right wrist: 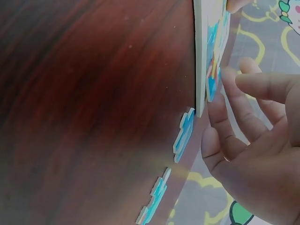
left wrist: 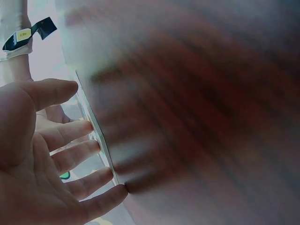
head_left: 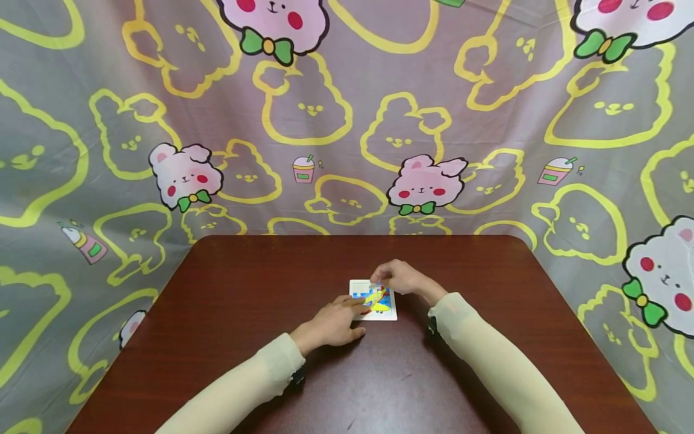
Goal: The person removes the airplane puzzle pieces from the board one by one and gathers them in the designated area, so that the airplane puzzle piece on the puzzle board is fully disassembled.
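A small jigsaw puzzle (head_left: 383,306) with a blue, yellow and red picture lies in a white-edged tray (head_left: 374,319) on the table. My left hand (head_left: 335,320) is spread palm down, its fingertips resting over the tray's left part. At the tray's far right corner is my right hand (head_left: 403,278), fingers loosely bent. In the right wrist view, its fingertips are by the edge of a blue puzzle piece (right wrist: 213,86) in the tray, and nothing shows between thumb and fingers. Two loose blue pieces, one nearer (right wrist: 183,136) and one farther (right wrist: 153,201) from the tray, lie on the table.
The dark brown table (head_left: 260,271) has rounded far corners. A patterned cloth (head_left: 347,120) with cartoon bears and rabbits hangs behind it and on both sides.
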Demonstrator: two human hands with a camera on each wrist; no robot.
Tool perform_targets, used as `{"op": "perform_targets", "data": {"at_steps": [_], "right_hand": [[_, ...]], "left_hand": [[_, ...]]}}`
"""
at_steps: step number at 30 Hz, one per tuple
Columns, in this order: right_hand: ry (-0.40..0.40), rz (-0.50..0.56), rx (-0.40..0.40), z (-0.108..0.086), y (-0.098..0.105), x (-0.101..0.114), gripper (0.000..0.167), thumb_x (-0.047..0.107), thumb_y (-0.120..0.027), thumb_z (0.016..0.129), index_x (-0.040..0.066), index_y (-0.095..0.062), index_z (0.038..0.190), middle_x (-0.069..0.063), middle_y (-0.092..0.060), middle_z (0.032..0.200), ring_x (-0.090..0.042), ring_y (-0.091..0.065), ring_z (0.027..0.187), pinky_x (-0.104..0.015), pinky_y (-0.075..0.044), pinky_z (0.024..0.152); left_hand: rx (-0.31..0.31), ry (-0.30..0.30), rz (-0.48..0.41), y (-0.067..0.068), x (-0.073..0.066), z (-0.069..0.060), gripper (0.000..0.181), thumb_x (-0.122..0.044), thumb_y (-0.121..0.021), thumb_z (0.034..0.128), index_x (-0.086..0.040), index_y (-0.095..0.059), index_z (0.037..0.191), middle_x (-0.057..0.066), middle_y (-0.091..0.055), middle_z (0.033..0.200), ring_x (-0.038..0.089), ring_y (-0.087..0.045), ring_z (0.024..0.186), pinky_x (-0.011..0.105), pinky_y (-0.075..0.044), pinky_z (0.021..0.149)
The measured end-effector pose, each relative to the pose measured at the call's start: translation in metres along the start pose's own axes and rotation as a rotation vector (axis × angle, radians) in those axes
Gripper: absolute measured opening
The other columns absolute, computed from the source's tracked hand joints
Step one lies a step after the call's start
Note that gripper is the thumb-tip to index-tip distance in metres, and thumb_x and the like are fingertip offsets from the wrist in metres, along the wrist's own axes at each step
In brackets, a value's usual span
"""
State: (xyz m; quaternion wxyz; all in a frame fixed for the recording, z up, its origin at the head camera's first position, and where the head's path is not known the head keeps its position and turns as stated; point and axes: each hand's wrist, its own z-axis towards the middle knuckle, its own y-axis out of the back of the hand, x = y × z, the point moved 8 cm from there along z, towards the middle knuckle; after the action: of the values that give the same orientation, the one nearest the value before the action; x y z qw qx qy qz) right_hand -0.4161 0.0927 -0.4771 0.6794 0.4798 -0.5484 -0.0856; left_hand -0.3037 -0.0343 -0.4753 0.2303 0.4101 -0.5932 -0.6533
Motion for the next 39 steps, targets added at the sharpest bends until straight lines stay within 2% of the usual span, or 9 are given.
{"op": "perform_targets", "data": {"at_steps": [4, 12, 20, 28, 33, 39], "right_hand": [[0.004, -0.021, -0.046, 0.001, 0.003, -0.003, 0.025, -0.005, -0.061, 0.087, 0.011, -0.076, 0.099, -0.002, -0.076, 0.096, -0.014, -0.065, 0.086, -0.027, -0.052, 0.073], [-0.009, -0.017, -0.065, 0.001, 0.005, -0.008, 0.022, -0.002, -0.064, 0.086, 0.01, -0.076, 0.1, -0.002, -0.076, 0.095, -0.013, -0.068, 0.088, -0.03, -0.056, 0.078], [-0.047, -0.023, -0.09, -0.001, 0.009, -0.01, 0.013, 0.004, -0.069, 0.086, 0.01, -0.077, 0.095, -0.001, -0.076, 0.087, -0.007, -0.063, 0.078, -0.026, -0.051, 0.073], [-0.093, -0.007, -0.092, -0.003, 0.012, -0.012, 0.009, 0.009, -0.071, 0.087, 0.011, -0.077, 0.094, 0.001, -0.074, 0.085, -0.011, -0.061, 0.079, -0.029, -0.05, 0.072], [-0.134, 0.015, -0.088, -0.004, 0.012, -0.014, 0.008, 0.011, -0.07, 0.09, 0.013, -0.077, 0.092, 0.001, -0.074, 0.086, -0.013, -0.059, 0.072, -0.028, -0.049, 0.067], [-0.123, 0.015, -0.09, -0.003, 0.012, -0.014, 0.008, 0.011, -0.072, 0.089, 0.014, -0.078, 0.091, 0.001, -0.075, 0.087, -0.012, -0.06, 0.076, -0.028, -0.049, 0.069]], "left_hand": [[-0.006, -0.002, 0.002, 0.0, 0.0, 0.0, 0.051, -0.035, -0.067, 0.0928, -0.017, -0.059, 0.14, 0.008, -0.051, 0.152, 0.034, -0.045, 0.14, 0.053, -0.048, 0.104], [0.001, 0.008, 0.005, -0.003, 0.0, -0.001, 0.052, -0.035, -0.067, 0.0927, -0.019, -0.058, 0.141, 0.006, -0.049, 0.153, 0.033, -0.043, 0.142, 0.054, -0.047, 0.105], [0.005, 0.017, 0.01, -0.004, 0.001, 0.0, 0.052, -0.036, -0.067, 0.0929, -0.019, -0.058, 0.142, 0.006, -0.049, 0.153, 0.032, -0.043, 0.142, 0.054, -0.047, 0.105], [0.007, 0.017, 0.009, -0.004, 0.001, -0.001, 0.052, -0.036, -0.066, 0.093, -0.019, -0.058, 0.141, 0.006, -0.049, 0.153, 0.032, -0.044, 0.142, 0.054, -0.047, 0.105], [0.016, 0.023, 0.006, -0.004, 0.001, 0.0, 0.052, -0.036, -0.066, 0.0935, -0.02, -0.057, 0.142, 0.006, -0.048, 0.154, 0.032, -0.043, 0.142, 0.055, -0.047, 0.105], [0.024, 0.03, 0.006, -0.004, 0.002, 0.001, 0.052, -0.037, -0.065, 0.094, -0.019, -0.057, 0.143, 0.006, -0.048, 0.154, 0.031, -0.042, 0.143, 0.055, -0.047, 0.105]]}}
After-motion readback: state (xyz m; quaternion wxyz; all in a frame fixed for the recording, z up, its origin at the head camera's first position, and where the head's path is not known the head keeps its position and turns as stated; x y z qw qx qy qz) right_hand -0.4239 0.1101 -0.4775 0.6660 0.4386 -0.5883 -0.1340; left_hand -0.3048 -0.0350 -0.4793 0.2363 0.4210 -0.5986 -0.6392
